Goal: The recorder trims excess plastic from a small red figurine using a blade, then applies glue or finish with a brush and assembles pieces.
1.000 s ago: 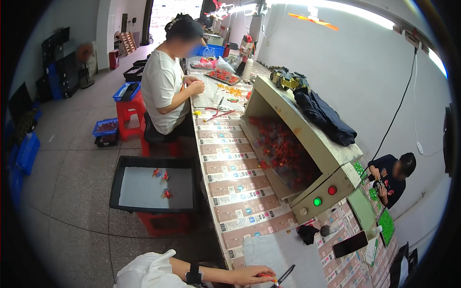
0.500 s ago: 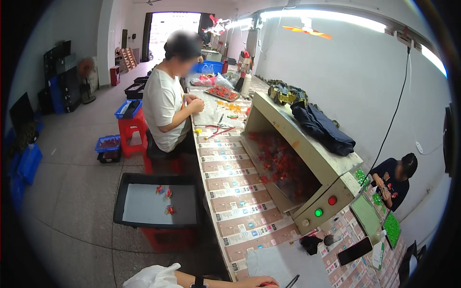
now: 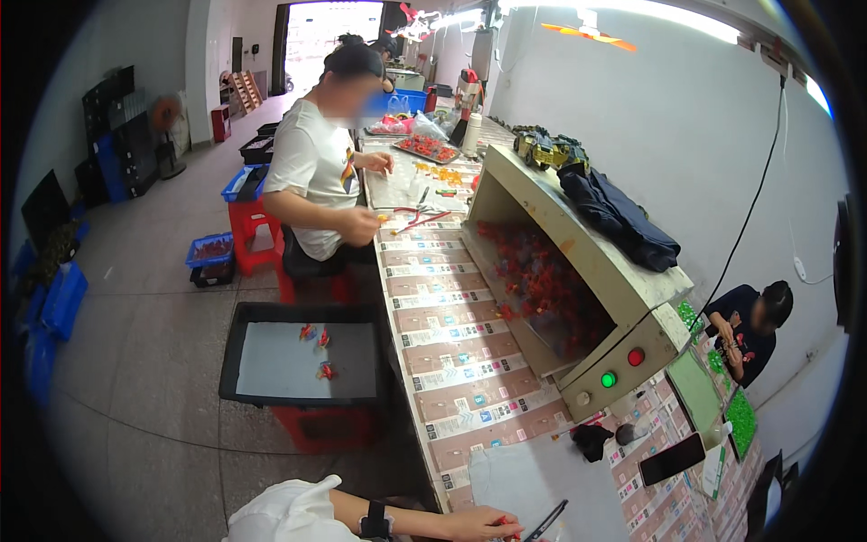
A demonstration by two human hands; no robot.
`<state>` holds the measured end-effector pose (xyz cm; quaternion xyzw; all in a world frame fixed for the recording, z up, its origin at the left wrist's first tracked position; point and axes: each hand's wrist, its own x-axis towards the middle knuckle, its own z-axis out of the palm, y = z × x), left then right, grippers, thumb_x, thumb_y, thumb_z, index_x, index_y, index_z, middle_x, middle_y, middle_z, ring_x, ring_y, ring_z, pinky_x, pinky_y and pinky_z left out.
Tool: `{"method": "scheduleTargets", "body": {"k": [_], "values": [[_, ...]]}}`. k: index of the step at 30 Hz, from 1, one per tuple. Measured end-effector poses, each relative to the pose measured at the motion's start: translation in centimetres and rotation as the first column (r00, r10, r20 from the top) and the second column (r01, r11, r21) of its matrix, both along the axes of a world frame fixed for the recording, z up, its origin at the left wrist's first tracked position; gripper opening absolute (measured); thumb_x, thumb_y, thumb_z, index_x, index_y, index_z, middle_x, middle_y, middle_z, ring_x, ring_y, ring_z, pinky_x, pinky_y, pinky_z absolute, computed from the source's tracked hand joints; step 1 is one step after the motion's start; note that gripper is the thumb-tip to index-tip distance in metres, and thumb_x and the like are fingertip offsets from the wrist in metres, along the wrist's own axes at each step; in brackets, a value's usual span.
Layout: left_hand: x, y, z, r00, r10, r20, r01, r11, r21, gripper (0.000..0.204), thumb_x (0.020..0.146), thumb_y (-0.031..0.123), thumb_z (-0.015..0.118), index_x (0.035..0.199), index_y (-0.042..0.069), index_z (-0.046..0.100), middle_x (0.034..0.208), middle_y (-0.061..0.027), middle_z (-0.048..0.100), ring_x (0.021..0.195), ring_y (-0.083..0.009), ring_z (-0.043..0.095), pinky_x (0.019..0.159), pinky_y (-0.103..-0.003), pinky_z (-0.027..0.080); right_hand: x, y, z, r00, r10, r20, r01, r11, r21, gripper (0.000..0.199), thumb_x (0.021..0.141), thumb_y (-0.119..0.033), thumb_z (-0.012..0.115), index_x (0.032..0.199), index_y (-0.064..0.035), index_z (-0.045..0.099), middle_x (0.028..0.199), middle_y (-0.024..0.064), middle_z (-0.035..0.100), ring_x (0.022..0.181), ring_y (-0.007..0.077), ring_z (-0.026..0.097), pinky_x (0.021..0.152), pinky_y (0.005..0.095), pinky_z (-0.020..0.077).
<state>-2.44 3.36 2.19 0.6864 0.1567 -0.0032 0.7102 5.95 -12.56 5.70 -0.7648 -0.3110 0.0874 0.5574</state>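
Observation:
My left hand comes in from the lower edge, below a white sleeve and a dark wristband. Its fingers are closed on a small red piece, partly hidden by the fingertips. Just right of it, a dark slim tool like tweezers slants up over a pale cloth on the workbench. The tool's lower end runs out of the picture, and my right hand does not show.
Left of the bench, a black tray holds several colourful pieces. A beige open-fronted machine contains red pieces. A phone lies to its near right. One co-worker sits beyond the tray, another at right.
My left hand and forearm show higher in the picture, and more of the dark tool is visible. The co-worker at the left has parted their hands, one reaching toward the bench edge.

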Motion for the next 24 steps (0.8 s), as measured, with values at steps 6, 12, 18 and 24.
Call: {"method": "scheduleTargets", "body": {"k": [6,12,18,24], "values": [[0.3,-0.4,0.0,0.999,-0.003,0.048,0.001,1.000,0.028,0.036,0.093,0.039,0.047,0.089,0.009,0.066,0.075,-0.0021,0.066,0.070,-0.0119,0.061,0.066,-0.028,0.048,-1.3,0.2,0.2,0.999,0.032,-0.036,-0.036,0.992,-0.125,0.012,0.081,-0.003,0.065,0.092,0.0003,0.061,0.083,0.0068,0.060,0.074,0.0151,0.054,0.069,0.0274,0.0453],[0.0,-1.0,-0.8,0.997,-0.004,0.073,0.003,1.000,0.006,0.035,0.093,0.039,0.047,0.089,0.009,0.065,0.073,-0.0008,0.066,0.070,-0.0120,0.061,0.066,-0.028,0.048,-1.8,0.2,0.9,0.995,0.032,-0.092,-0.046,0.988,-0.150,0.008,0.082,-0.004,0.065,0.088,0.0004,0.062,0.079,0.0061,0.061,0.072,0.0135,0.053,0.068,0.0267,0.0449],[0.3,-1.1,-0.5,0.996,-0.051,0.067,0.047,0.997,0.059,0.037,0.094,0.040,0.044,0.088,0.010,0.064,0.072,-0.0013,0.065,0.070,-0.0135,0.061,0.066,-0.029,0.048,-1.3,-0.4,0.0,0.996,0.050,-0.075,-0.063,0.983,-0.172,0.008,0.082,-0.004,0.064,0.088,0.0009,0.062,0.079,0.0060,0.061,0.072,0.0130,0.054,0.068,0.0258,0.0451],[1.4,0.1,-1.3,0.962,-0.273,-0.018,0.272,0.961,-0.054,0.040,0.090,0.038,0.053,0.118,0.010,0.046,0.088,-0.0053,0.061,0.081,-0.0137,0.057,0.075,-0.028,0.045,-1.5,-0.3,0.8,0.995,0.029,-0.090,-0.044,0.986,-0.162,0.008,0.082,-0.005,0.065,0.088,0.0003,0.062,0.080,0.0060,0.061,0.074,0.0125,0.055,0.069,0.0250,0.0452]]}}
